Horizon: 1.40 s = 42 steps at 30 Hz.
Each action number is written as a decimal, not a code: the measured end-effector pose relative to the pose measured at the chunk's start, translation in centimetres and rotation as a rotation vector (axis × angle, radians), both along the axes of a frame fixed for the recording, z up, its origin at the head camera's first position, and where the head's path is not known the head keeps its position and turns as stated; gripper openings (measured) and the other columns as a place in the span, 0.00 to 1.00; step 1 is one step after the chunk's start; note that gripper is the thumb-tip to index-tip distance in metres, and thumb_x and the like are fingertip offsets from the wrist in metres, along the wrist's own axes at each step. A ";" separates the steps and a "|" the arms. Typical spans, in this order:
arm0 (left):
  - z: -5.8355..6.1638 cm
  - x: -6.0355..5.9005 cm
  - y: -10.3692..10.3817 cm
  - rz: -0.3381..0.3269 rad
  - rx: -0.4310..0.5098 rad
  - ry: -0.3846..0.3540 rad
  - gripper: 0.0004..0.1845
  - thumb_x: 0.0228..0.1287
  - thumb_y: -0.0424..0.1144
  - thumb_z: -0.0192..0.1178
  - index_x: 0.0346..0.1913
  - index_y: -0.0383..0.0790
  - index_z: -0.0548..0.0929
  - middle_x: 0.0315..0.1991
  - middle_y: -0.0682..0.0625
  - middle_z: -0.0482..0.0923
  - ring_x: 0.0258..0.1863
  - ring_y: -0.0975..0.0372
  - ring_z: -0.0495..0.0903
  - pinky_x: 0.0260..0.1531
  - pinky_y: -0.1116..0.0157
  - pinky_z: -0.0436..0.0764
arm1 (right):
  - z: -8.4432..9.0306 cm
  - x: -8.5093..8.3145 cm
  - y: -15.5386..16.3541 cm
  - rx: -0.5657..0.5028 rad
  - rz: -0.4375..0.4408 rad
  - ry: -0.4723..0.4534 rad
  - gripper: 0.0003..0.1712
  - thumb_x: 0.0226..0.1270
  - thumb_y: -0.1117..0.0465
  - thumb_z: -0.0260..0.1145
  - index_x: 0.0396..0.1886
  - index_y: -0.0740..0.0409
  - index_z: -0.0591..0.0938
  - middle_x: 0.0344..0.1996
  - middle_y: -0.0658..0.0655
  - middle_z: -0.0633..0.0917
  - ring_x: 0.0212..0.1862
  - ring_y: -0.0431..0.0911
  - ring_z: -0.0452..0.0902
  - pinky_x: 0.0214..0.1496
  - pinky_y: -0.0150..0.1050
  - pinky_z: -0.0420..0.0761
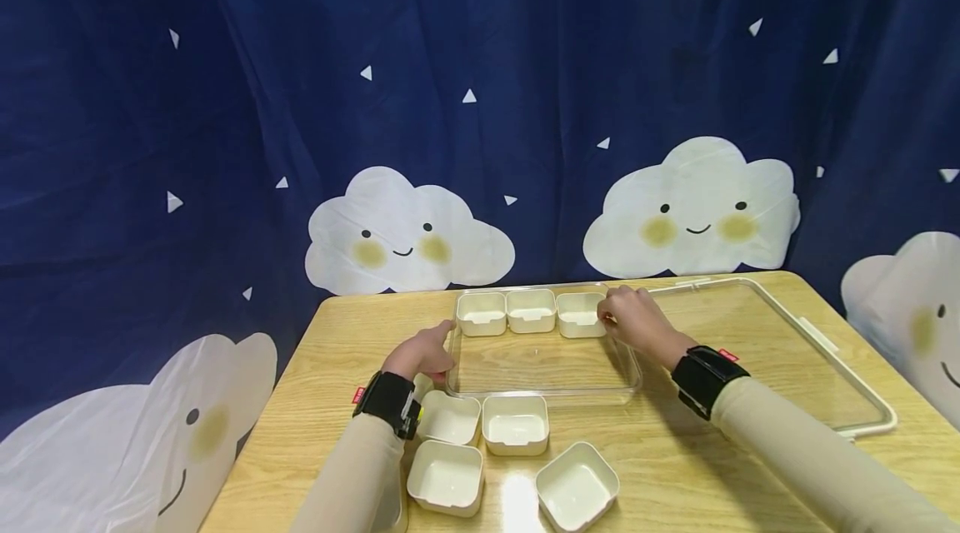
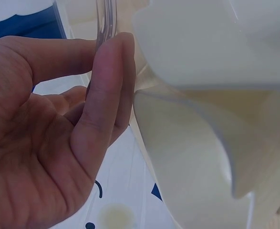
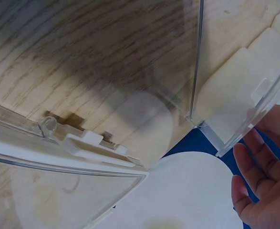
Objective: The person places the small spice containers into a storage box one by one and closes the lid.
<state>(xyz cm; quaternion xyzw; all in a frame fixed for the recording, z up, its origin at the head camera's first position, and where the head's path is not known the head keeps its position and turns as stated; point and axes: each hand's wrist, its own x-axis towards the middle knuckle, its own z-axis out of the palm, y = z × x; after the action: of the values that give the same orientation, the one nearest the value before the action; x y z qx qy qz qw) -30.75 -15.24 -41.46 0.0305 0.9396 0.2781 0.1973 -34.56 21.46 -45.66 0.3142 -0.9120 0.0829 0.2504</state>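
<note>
Both hands (image 1: 422, 354) apparently touching clear tray (image 1: 542, 366).

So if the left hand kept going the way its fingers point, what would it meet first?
The left hand already lies at the left wall of the clear tray; going on, it would press into that wall first. Past it the tray floor looks bare, though depth is hard to judge.

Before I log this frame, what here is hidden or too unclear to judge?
- Head view: whether the right hand pinches the third cream cup in the clear tray or only touches it; its fingers face away.
- Head view: the left hand rests at the tray's left wall; the wrist band covers part of a loose cup.
- Left wrist view: cups are blurred, too close.
- Right wrist view: the hand is cut off by the edge; the clear lid fills the frame.
</note>
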 end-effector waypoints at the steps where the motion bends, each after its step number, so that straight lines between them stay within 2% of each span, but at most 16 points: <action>1: -0.1 0.0 0.0 0.003 0.003 -0.003 0.43 0.60 0.22 0.58 0.79 0.42 0.58 0.64 0.32 0.72 0.23 0.58 0.82 0.28 0.64 0.83 | 0.0 -0.1 0.0 0.001 -0.002 0.002 0.16 0.42 0.75 0.72 0.15 0.50 0.78 0.18 0.48 0.75 0.27 0.50 0.74 0.26 0.48 0.71; 11: -0.3 0.0 -0.1 -0.006 0.004 0.004 0.43 0.61 0.23 0.58 0.79 0.42 0.58 0.63 0.32 0.73 0.21 0.60 0.80 0.28 0.63 0.83 | 0.2 -0.5 -0.3 0.015 -0.038 -0.034 0.16 0.45 0.75 0.67 0.14 0.49 0.78 0.14 0.46 0.74 0.24 0.50 0.72 0.24 0.48 0.71; 23: -0.1 0.3 0.0 -0.017 -0.004 0.021 0.43 0.60 0.23 0.58 0.79 0.41 0.59 0.62 0.30 0.74 0.20 0.60 0.81 0.29 0.63 0.83 | 0.1 -1.1 -0.4 0.016 -0.083 -0.085 0.12 0.48 0.73 0.68 0.17 0.51 0.82 0.17 0.48 0.80 0.25 0.51 0.72 0.27 0.49 0.73; 28: 0.0 0.3 -0.1 -0.022 -0.005 0.024 0.42 0.62 0.24 0.58 0.79 0.41 0.59 0.61 0.31 0.75 0.21 0.60 0.81 0.29 0.64 0.83 | 0.1 -1.3 -0.4 0.002 -0.063 -0.071 0.12 0.48 0.74 0.67 0.18 0.52 0.81 0.17 0.48 0.80 0.24 0.51 0.72 0.25 0.47 0.72; 35: 0.1 0.3 -0.2 -0.027 -0.001 0.029 0.43 0.58 0.23 0.57 0.78 0.40 0.59 0.58 0.31 0.77 0.20 0.61 0.81 0.28 0.66 0.81 | -0.1 -1.4 -0.5 -0.054 0.020 0.015 0.13 0.43 0.77 0.64 0.17 0.54 0.79 0.15 0.49 0.77 0.21 0.49 0.68 0.21 0.42 0.67; 38: 0.1 0.3 -0.3 -0.024 -0.006 0.029 0.43 0.58 0.23 0.57 0.78 0.40 0.59 0.58 0.31 0.77 0.20 0.61 0.81 0.28 0.65 0.81 | 0.0 -1.3 -0.7 -0.052 0.015 -0.017 0.13 0.43 0.78 0.64 0.19 0.56 0.81 0.17 0.49 0.79 0.23 0.51 0.70 0.22 0.43 0.69; 42: 0.1 0.3 -0.2 -0.023 -0.012 0.032 0.43 0.58 0.23 0.58 0.78 0.40 0.59 0.58 0.31 0.77 0.20 0.60 0.82 0.29 0.65 0.81 | 0.0 -1.1 -0.9 -0.013 -0.016 -0.103 0.14 0.47 0.79 0.64 0.24 0.57 0.85 0.21 0.50 0.82 0.27 0.51 0.72 0.25 0.43 0.70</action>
<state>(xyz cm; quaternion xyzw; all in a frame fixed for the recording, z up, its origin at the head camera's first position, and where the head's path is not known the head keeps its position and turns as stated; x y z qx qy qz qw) -30.44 -15.49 -41.36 0.0444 0.9438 0.2698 0.1858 -35.71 20.55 -45.66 0.3004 -0.9256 0.1029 0.2061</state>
